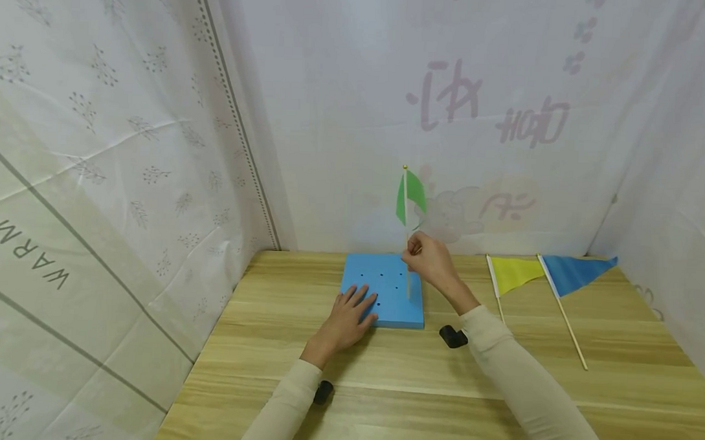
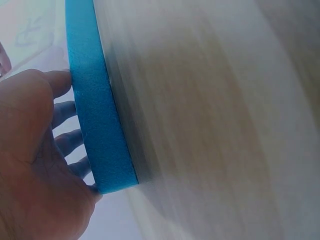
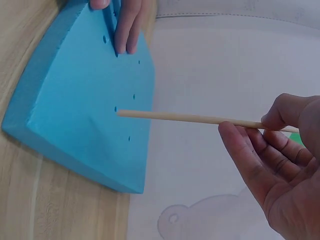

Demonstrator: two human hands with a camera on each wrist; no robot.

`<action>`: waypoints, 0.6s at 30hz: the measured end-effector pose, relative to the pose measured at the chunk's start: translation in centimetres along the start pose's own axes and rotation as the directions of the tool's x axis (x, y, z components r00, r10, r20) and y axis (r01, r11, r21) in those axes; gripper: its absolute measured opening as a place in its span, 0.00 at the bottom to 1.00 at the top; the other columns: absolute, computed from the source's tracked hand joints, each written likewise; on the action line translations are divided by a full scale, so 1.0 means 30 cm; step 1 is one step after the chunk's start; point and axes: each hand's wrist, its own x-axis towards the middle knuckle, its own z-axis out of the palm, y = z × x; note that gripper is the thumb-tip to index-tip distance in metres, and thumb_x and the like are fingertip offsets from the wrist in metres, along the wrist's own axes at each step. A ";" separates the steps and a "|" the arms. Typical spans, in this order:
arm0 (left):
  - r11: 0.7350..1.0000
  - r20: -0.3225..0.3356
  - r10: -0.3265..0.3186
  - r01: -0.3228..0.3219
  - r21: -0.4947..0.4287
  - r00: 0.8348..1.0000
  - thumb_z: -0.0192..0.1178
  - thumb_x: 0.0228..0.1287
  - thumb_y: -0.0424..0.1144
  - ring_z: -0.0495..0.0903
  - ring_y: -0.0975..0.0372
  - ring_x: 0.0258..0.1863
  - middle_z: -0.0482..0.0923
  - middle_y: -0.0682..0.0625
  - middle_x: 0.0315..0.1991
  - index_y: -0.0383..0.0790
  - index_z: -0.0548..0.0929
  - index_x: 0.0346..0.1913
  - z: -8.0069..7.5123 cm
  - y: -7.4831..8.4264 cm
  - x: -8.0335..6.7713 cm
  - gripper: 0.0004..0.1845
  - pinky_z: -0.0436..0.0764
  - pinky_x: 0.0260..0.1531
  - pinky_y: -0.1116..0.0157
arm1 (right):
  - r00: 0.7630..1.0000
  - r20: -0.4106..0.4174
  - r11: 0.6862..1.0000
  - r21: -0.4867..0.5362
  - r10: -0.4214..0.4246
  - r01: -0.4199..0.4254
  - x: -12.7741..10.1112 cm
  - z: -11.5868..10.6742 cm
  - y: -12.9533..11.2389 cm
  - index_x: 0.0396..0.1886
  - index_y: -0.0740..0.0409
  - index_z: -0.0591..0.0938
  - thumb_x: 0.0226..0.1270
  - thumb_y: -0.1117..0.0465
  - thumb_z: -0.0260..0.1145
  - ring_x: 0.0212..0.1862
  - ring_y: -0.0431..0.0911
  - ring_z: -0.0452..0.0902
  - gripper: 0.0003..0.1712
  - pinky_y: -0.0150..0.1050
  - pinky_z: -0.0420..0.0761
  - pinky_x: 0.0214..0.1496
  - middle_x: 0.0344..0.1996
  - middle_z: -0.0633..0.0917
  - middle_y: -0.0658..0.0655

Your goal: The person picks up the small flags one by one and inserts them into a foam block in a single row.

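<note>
A blue foam board (image 1: pixel 387 315) with several small holes lies flat on the table. My left hand (image 1: pixel 346 317) rests on its left front part, fingers spread over the top. In the left wrist view, fingertips reach over the edge of the board (image 2: pixel 95 100). Above the board's right side, my right hand (image 1: pixel 429 258) pinches the wooden stick of a green flag (image 1: pixel 415 188), held upright with a gold bead on top. In the right wrist view, the bare lower end of the stick (image 3: pixel 165 116) appears close by a hole, between thumb and fingers of the right hand (image 3: pixel 280 155).
To the right, a yellow pennant flag (image 1: pixel 516 274) and a blue pennant flag (image 1: pixel 580 274) lie on the wooden table (image 1: pixel 621 359). Black straps or devices sit at the left wrist (image 1: pixel 323 392) and right wrist (image 1: pixel 453 337). Printed curtains (image 1: pixel 344 116) enclose the table.
</note>
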 end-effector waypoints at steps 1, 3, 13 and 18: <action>1.000 0.003 -0.001 0.001 0.002 1.000 0.50 0.86 0.52 0.50 0.40 0.86 0.55 0.40 0.86 0.44 0.65 0.83 -0.001 0.001 0.000 0.31 0.53 0.82 0.34 | 1.000 0.000 1.000 0.002 0.000 0.000 0.004 0.003 -0.004 0.39 0.59 0.80 0.73 0.63 0.66 0.29 0.46 0.91 0.04 0.40 0.90 0.33 0.36 0.90 0.61; 1.000 -0.002 0.001 -0.001 0.005 1.000 0.51 0.86 0.51 0.51 0.39 0.86 0.55 0.40 0.86 0.44 0.66 0.83 -0.002 0.002 0.001 0.31 0.54 0.82 0.34 | 1.000 0.000 1.000 0.000 -0.006 0.006 0.013 0.011 -0.010 0.39 0.59 0.80 0.73 0.62 0.66 0.30 0.47 0.91 0.04 0.39 0.90 0.33 0.36 0.90 0.61; 1.000 -0.011 0.009 -0.009 0.009 1.000 0.52 0.86 0.51 0.52 0.39 0.85 0.57 0.40 0.85 0.43 0.67 0.83 0.002 -0.002 0.005 0.31 0.55 0.81 0.33 | 0.999 -0.011 0.999 0.000 -0.053 0.053 0.038 0.053 -0.037 0.37 0.58 0.81 0.73 0.63 0.66 0.34 0.50 0.91 0.03 0.39 0.89 0.32 0.36 0.90 0.61; 1.000 -0.011 0.005 -0.005 -0.003 1.000 0.51 0.86 0.51 0.51 0.39 0.86 0.56 0.40 0.85 0.43 0.67 0.83 0.005 0.000 0.004 0.30 0.55 0.81 0.33 | 0.997 -0.016 0.998 -0.007 -0.069 0.069 0.051 0.079 -0.049 0.38 0.57 0.81 0.73 0.63 0.66 0.35 0.50 0.91 0.03 0.39 0.88 0.32 0.37 0.90 0.60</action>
